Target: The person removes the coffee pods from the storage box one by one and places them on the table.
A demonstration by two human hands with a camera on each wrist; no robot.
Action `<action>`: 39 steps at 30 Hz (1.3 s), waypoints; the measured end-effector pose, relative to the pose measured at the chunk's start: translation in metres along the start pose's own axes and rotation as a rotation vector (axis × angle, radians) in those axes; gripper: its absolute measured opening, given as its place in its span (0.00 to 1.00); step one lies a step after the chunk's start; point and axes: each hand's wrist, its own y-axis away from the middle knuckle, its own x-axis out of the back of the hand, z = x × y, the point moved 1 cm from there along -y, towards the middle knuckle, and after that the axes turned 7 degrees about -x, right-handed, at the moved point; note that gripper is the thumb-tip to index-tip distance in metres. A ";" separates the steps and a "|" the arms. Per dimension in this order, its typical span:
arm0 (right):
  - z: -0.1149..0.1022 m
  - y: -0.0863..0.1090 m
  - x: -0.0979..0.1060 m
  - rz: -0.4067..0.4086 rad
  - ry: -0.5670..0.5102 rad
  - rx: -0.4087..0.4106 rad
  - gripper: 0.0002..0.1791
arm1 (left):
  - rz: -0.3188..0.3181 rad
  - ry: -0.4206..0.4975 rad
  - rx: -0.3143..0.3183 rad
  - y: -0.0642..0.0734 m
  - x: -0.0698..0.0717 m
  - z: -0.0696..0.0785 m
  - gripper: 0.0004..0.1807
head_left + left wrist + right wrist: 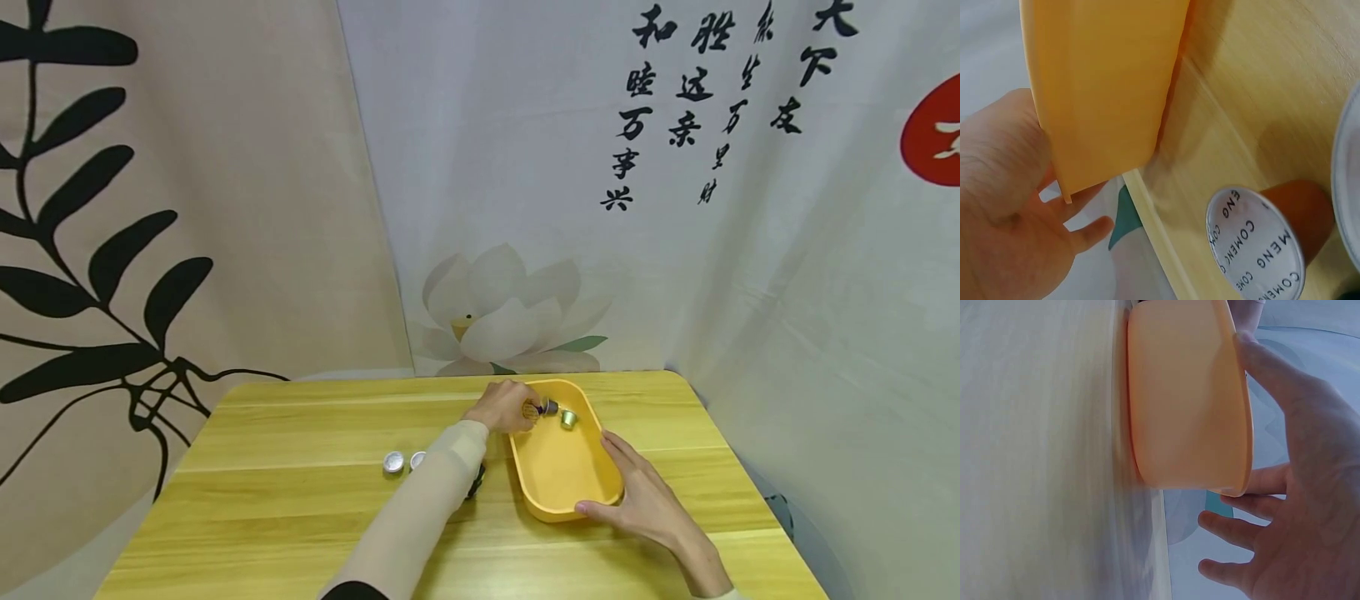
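Note:
A yellow plastic tray (570, 479) stands on the table. My left hand (501, 406) reaches over its far left rim and pinches a gold coffee capsule (530, 410); the fingertips are partly hidden. Just beside it in the tray are a dark capsule (551, 407) and a pale gold-green capsule (568, 418). In the left wrist view that hand is at the tray's rim, and the held capsule is out of sight. My right hand (645, 500) touches the tray's near right corner with spread, fairly straight fingers and thumb, also seen in the right wrist view.
Left of the tray, silver-lidded capsules (393, 462) stand on the wooden table (300, 492); my left forearm partly covers that group, with a dark item (476, 482) beside it. One brown capsule (1257, 244) lies tipped with its printed lid showing. Printed curtains (510, 167) hang behind the table.

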 end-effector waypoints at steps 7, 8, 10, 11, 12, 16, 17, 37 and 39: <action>0.000 0.001 0.000 -0.001 -0.002 -0.004 0.66 | 0.014 0.003 0.020 -0.004 -0.004 0.002 0.17; 0.000 0.001 0.000 -0.001 -0.003 -0.004 0.66 | 0.015 -0.001 0.024 -0.005 -0.005 0.001 0.16; 0.000 0.001 0.000 -0.001 -0.003 -0.002 0.66 | 0.045 -0.027 0.022 -0.012 -0.015 -0.006 0.13; 0.000 0.001 0.000 0.000 -0.004 0.000 0.66 | 0.051 -0.038 0.028 -0.016 -0.020 -0.009 0.12; 0.001 0.001 0.000 0.000 -0.005 0.001 0.66 | 0.061 -0.049 0.034 -0.020 -0.026 -0.013 0.11; 0.001 0.001 0.000 0.003 -0.003 0.004 0.67 | 0.123 -0.086 0.050 -0.036 -0.054 -0.034 0.10; 0.001 0.001 0.000 0.004 -0.002 0.005 0.67 | 0.112 -0.088 0.065 -0.037 -0.056 -0.034 0.10; 0.001 0.000 0.000 0.007 -0.003 0.012 0.66 | 0.139 0.014 0.088 -0.001 -0.008 0.007 0.12; 0.001 0.001 0.000 0.005 -0.004 0.009 0.66 | 0.155 0.011 0.066 0.002 -0.004 0.009 0.12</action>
